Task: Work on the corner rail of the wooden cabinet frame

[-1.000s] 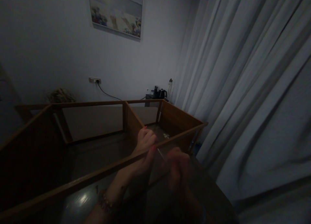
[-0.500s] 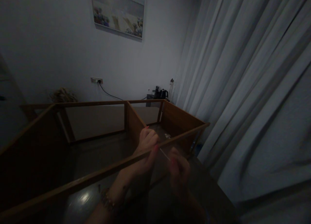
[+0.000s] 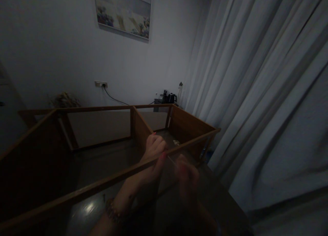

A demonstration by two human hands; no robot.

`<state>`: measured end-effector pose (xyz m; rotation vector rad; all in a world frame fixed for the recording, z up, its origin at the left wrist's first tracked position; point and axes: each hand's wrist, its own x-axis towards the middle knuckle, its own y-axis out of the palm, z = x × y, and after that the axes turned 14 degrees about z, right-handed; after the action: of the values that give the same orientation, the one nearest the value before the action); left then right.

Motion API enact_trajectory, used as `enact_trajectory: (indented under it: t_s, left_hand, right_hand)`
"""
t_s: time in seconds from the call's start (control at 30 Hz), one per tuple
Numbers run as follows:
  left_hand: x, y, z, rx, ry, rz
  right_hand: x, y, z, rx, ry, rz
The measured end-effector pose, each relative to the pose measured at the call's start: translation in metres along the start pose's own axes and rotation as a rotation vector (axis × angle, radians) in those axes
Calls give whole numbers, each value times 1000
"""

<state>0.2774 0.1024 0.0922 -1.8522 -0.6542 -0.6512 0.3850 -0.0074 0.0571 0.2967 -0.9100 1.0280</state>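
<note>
A brown wooden furniture frame (image 3: 89,189) with a divider panel (image 3: 140,122) stretches across the dim view. My left hand (image 3: 155,146) is closed around its near rail where the divider meets it, fingers on the far side and thumb on the near face. Just to the right, my right hand (image 3: 188,176) is closed and smeared by motion. From its fingers a thin, pale metal rod (image 3: 171,158) points toward the rail beside my left thumb. Its handle end is hidden in the hand, and I cannot make out what its tip touches.
A grey curtain (image 3: 246,92) hangs along the right. Behind the frame, a dark kettle (image 3: 172,98) stands on a small stand, with a cable running to a wall socket (image 3: 100,84). A small pale object (image 3: 176,142) lies inside the right bay. Dried plants (image 3: 65,100) are at back left.
My right hand has shifted slightly left, and the rod shows shorter and fainter. My left hand keeps its grip on the rail. The whole view has moved a little.
</note>
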Motion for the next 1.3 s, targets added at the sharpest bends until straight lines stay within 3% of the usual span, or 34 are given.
enact_trajectory:
  t_s: [0.2,0.6,0.87,1.0,1.3]
  left_hand:
    - [-1,9,11,0,46,-37]
    - [1,-6,-7,-11,-46,52]
    - [3,-11,-25,-52,-130,39]
    - [2,-9,-21,-35,-134,37]
    - [1,-4,-3,5,-68,53]
  right_hand:
    - [3,2,10,-200,-86,-29]
    - [8,-12,19,-826,-204,-19]
    - [7,-14,28,-921,-254,41]
    - [9,-16,29,-1029,-283,-12]
    - [5,-17,13,-929,-260,-118]
